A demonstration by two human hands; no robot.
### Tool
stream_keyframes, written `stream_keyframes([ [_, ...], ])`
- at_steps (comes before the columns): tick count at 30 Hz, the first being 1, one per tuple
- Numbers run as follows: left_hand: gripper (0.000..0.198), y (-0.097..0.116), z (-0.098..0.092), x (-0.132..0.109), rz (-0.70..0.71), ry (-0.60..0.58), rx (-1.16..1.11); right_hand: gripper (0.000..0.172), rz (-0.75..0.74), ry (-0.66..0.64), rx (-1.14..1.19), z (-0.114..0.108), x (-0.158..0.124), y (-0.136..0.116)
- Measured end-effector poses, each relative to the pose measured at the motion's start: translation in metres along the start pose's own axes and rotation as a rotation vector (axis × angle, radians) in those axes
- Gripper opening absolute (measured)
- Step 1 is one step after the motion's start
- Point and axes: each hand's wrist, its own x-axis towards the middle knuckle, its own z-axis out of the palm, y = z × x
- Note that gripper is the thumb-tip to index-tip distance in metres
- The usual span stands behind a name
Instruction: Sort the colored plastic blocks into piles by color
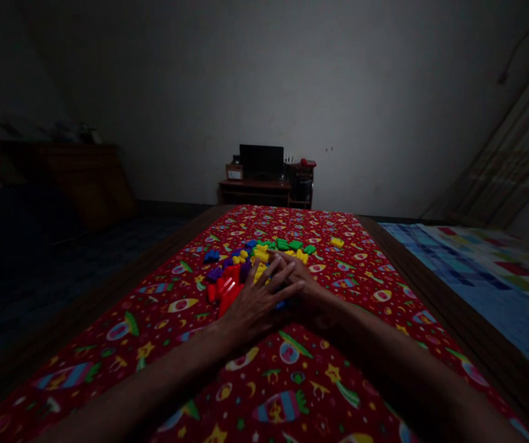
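My left hand [256, 296] lies over the near side of a pile of plastic toy pieces, its fingers spread and pointing forward and right. My right hand [298, 275] reaches in from the right, fingers stretched out, partly behind the fingers of my left. Both are nearest to knobbly yellow pieces [261, 252]; contact beneath the hands is hidden. Shiny red pieces [228, 284] lie just left of my left hand. Purple pieces [215, 274], a blue piece [211, 256] and green pieces [287, 244] surround the yellow ones. Another blue piece shows partly under my hands.
A red cloth with rockets and stars [278, 406] covers the long surface. One yellow piece [337, 242] lies apart at the right. Beyond the far end stands a desk [255, 184] with a monitor [261, 161]. Patchwork bedding [458, 264] lies on the right, a wooden cabinet [89, 184] left.
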Motion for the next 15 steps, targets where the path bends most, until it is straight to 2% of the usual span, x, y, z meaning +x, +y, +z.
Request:
stream_keyframes([
  [2, 0.057, -0.018, -0.001, -0.006, -0.077, -0.02, 0.03, 0.067, 0.02, 0.096, 0.143, -0.023, 0.023, 0.025],
  [4, 0.052, -0.036, 0.001, -0.01, -0.143, -0.041, 0.041, 0.071, 0.191, 0.3, 0.282, -0.047, 0.038, 0.063],
  [6, 0.044, -0.054, 0.003, -0.012, -0.181, -0.05, 0.042, 0.067, 0.365, 0.437, 0.177, -0.068, 0.044, 0.106],
  [8, 0.041, -0.066, 0.004, -0.012, -0.217, -0.055, 0.039, 0.061, 0.465, 0.429, 0.092, -0.08, 0.044, 0.144],
  [10, 0.045, -0.068, 0.002, -0.009, -0.239, -0.05, 0.032, 0.057, 0.494, 0.388, 0.079, -0.081, 0.044, 0.168],
  [12, 0.052, -0.058, 0.0, -0.003, -0.193, -0.042, 0.015, 0.054, 0.465, 0.318, 0.143, -0.07, 0.05, 0.174],
  [15, 0.053, -0.03, -0.002, 0.009, 0.025, -0.07, -0.03, 0.057, 0.356, 0.192, 0.357, -0.042, 0.069, 0.155],
])
